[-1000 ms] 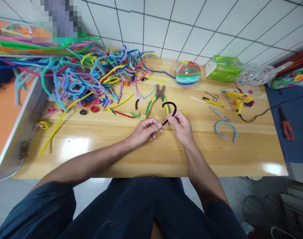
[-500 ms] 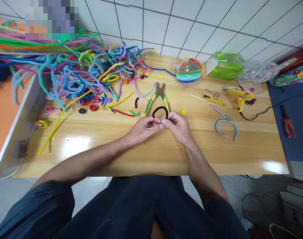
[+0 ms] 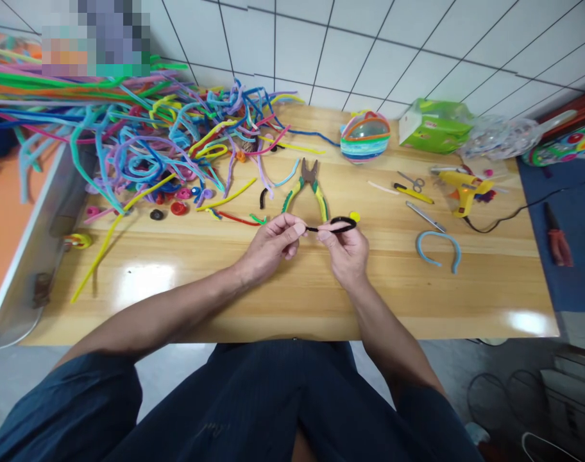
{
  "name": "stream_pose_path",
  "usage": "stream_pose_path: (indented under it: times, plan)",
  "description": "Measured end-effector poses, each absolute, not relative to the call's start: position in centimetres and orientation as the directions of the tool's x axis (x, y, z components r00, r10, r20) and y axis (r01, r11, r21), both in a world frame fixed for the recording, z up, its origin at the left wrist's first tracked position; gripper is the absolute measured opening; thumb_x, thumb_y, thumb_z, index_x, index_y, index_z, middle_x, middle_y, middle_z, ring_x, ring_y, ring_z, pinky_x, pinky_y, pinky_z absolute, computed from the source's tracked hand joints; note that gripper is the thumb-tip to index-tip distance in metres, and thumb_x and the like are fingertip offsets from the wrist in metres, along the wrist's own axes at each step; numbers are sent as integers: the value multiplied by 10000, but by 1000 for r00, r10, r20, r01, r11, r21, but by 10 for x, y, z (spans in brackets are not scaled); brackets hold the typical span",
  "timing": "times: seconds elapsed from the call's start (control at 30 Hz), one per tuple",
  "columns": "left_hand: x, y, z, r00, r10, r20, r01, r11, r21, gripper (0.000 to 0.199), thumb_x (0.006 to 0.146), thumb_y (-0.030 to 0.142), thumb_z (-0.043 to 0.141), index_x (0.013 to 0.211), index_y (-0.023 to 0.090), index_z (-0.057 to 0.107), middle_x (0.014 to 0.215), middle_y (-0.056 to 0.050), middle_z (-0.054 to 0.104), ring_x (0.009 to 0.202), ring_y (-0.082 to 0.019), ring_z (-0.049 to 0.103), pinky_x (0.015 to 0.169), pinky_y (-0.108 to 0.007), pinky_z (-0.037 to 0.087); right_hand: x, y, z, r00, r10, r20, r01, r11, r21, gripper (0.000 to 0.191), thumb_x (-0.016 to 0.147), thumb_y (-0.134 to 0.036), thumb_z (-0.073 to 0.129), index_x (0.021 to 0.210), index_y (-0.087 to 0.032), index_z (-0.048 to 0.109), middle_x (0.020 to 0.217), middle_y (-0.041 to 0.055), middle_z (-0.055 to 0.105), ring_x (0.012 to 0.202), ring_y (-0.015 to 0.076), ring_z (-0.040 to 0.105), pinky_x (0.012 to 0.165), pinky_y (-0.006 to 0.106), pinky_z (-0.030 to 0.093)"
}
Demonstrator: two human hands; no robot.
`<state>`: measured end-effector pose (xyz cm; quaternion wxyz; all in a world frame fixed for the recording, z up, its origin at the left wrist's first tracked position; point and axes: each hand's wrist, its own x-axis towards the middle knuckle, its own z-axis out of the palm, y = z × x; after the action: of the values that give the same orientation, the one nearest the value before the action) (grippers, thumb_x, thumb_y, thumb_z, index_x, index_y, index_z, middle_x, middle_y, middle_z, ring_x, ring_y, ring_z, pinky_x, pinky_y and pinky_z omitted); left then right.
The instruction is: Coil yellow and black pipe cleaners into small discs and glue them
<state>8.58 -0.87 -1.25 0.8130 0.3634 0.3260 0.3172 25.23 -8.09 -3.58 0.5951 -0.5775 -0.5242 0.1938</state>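
left hand [image 3: 268,247] and right hand [image 3: 345,247] pinching a fuzzy black pipe cleaner [image 3: 338,223], curved, above glossy wooden table [image 3: 292,295], metal pliers [image 3: 308,183] beyond

The left hand [image 3: 268,247] and right hand [image 3: 345,247] pinch the two ends of a black pipe cleaner [image 3: 338,223] between fingertips, just above the wooden bench [image 3: 292,295]. Just beyond the hands lie green-and-yellow pliers [image 3: 308,186]. Far to the left hand's side sprawls a heap of coloured pipe cleaners [image 3: 143,141]. Right of the right hand lies a blue curved piece [image 3: 439,247], with a yellow glue gun [image 3: 460,186] farther off.
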Motion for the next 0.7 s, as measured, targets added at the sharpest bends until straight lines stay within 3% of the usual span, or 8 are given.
stream_pose_path:
  times: [0.17,0.27,0.4,0.57,0.7]
  plan:
    - [84,-3,-7,686,642,-343,-237,643,729,553,775,655,899,892,159,683,820,-2,708,473,-64,522,388,-189,357,262,-80,-25,213,694,688,669,410,-620,81,1033,-242,724,1039,-298,782,965,22,842,899,202,820,831,371,672]
    - [84,-3,-3,692,642,-331,-242,638,731,539,763,610,930,829,162,637,772,14,690,447,-46,491,383,-175,339,264,-82,-19,68,664,744,717,487,-499,211,1017,-144,715,1123,-312,787,1038,27,859,918,194,831,806,346,677]
    - [84,-5,-3,675,674,-299,-268,603,752,551,741,596,955,813,171,611,766,25,702,447,-37,492,395,-167,337,264,-84,-18,6,661,750,749,494,-442,277,1010,-123,712,1190,-322,781,1063,33,861,925,195,834,798,345,684]
    - [84,-3,-12,617,750,-238,-259,479,839,484,798,590,906,835,177,656,790,19,721,456,-42,497,413,-188,331,265,-81,-21,22,710,704,687,501,-527,254,1026,-133,675,1156,-315,797,1087,34,858,972,192,825,858,349,674]
    - [83,-3,-18,526,839,-143,-201,285,937,402,871,554,839,812,183,696,708,26,667,471,-58,459,455,-223,336,264,-80,-24,231,865,446,439,316,-841,207,1094,-370,608,1118,-307,804,1041,38,850,965,209,818,877,381,678]
